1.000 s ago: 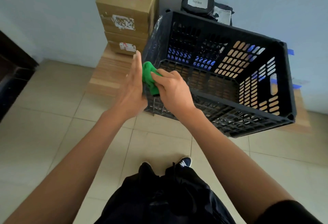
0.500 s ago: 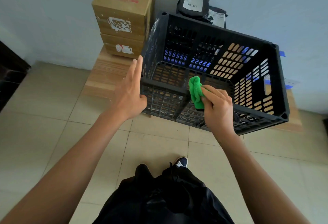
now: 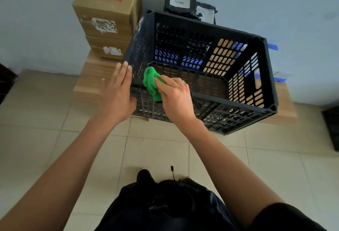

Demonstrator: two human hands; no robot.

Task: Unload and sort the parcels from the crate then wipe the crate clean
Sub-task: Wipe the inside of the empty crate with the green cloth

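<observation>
A black perforated plastic crate (image 3: 267, 76) stands on a low wooden platform (image 3: 95, 82) with nothing inside it. My right hand (image 3: 176, 98) grips a bunched green cloth (image 3: 151, 82) against the crate's near rim, close to its left corner. My left hand (image 3: 117, 93) lies flat with straight fingers against the outside of the crate's left wall. Stacked cardboard parcels (image 3: 106, 16) stand left of the crate. Black plastic mailer bags (image 3: 181, 0) lean on the wall behind it.
A pale blue wall runs behind the platform. Beige floor tiles (image 3: 36, 148) spread in front and to the left. Dark objects sit at the far left (image 3: 5, 82) and far right (image 3: 332, 126) edges. My dark trousers and shoes show at the bottom.
My right hand has slid the green cloth back to the left along the near rim, from its middle to the left corner. My left hand stays pressed on the left wall.
</observation>
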